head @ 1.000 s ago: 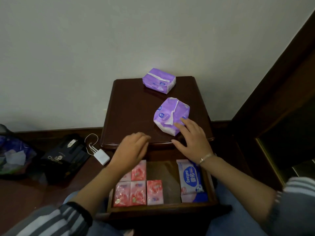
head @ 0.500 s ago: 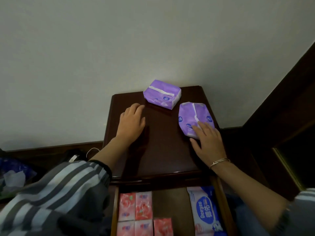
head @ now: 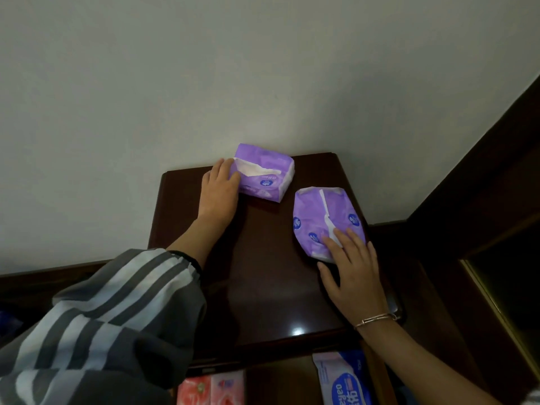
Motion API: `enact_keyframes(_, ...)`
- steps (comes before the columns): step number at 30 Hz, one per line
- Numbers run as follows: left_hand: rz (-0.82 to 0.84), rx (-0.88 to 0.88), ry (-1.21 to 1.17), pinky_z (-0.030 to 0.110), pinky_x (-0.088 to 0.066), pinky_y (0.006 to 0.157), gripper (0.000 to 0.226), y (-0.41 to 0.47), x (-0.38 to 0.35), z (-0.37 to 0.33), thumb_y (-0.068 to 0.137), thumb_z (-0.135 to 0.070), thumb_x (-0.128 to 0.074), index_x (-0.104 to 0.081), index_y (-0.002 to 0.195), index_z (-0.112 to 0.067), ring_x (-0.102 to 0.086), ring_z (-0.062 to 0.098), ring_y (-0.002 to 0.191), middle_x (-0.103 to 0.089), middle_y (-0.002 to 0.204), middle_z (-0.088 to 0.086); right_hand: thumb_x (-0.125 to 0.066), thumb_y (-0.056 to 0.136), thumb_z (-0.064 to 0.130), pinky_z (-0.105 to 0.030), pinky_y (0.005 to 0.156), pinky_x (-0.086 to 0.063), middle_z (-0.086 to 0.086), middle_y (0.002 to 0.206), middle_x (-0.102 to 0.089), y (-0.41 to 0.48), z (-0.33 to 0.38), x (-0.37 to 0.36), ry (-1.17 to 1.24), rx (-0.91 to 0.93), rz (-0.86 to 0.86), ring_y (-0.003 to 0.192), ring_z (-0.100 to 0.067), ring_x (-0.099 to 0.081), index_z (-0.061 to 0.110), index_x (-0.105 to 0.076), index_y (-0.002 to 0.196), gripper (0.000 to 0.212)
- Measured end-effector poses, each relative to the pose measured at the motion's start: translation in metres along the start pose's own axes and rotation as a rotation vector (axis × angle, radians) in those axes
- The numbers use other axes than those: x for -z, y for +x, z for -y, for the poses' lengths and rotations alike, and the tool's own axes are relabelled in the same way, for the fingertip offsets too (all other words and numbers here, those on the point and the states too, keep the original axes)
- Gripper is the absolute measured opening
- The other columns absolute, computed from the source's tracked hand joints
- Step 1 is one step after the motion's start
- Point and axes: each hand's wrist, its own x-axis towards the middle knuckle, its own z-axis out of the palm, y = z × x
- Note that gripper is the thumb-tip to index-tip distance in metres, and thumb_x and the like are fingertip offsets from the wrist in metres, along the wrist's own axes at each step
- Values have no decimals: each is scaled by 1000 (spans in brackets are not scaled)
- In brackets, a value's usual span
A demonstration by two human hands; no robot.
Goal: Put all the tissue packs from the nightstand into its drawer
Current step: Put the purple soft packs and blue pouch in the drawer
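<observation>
Two purple tissue packs lie on the dark wooden nightstand (head: 263, 287). The far purple pack (head: 266, 176) sits at the back by the wall, and my left hand (head: 219, 194) wraps its left end, fingers behind and thumb in front. The near purple pack (head: 321, 214) lies by the right edge. My right hand (head: 353, 273) holds its near end, with the fingers on top and the thumb at the near edge. Below the front edge the drawer (head: 277, 381) stands open, holding pink tissue packs (head: 210, 390) and a blue-and-white pack (head: 344, 381).
A pale wall rises right behind the nightstand. Dark wooden furniture (head: 482, 200) stands close on the right. My striped sleeve (head: 102, 317) covers the lower left of the view and hides the drawer's left part.
My left hand has travelled from the drawer's front across the top to the far pack and closed on its end. My right hand has stayed on the near pack. The view has tilted upward.
</observation>
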Motion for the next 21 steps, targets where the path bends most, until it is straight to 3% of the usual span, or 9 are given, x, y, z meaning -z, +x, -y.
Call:
enact_keyframes(9,-126,-56,-119,52,-41,96,15,-61,33,0,87,-10,-62,-58,92,4,-47,48,122,-46,136,32,-73,74,11,-51,91,-49,-13,113,-67,-1,1,6,23,4,16,106,-32,-62,8,-66,111,37)
enact_keyframes(11,-112,8,-146,45,-48,79,14,-84,46,-5,91,-14,-57,-56,95,0,-56,45,110,-53,130,28,-73,74,9,-48,86,-51,-15,107,-69,-2,2,8,35,18,10,100,-33,-65,5,-68,107,34)
enact_keyframes(14,-71,86,-121,35,-36,56,17,-124,61,-14,98,-26,-45,-50,100,-10,-63,36,81,-66,97,13,-74,73,6,-48,80,-53,-15,99,-70,-3,4,14,76,27,12,92,-34,-67,4,-69,103,30)
enact_keyframes(16,-46,132,-106,32,-33,52,20,-155,74,-21,99,-30,-41,-48,105,-13,-64,34,69,-67,83,10,-73,74,3,-51,84,-51,-16,97,-71,-7,4,20,125,18,9,91,-34,-67,4,-70,101,27)
enact_keyframes(19,-72,164,-169,28,-29,47,16,-200,94,-28,98,-31,-44,-45,101,-15,-63,30,58,-65,71,4,-71,78,7,-58,101,-35,-13,99,-71,-22,5,34,200,-74,27,97,-31,-66,6,-71,102,23)
enact_keyframes(21,-79,178,-241,26,-29,45,16,-228,107,-29,98,-32,-46,-46,102,-17,-62,25,55,-64,69,0,-70,81,10,-57,105,-29,-9,97,-72,-41,8,49,272,-105,33,94,-28,-66,7,-71,101,21)
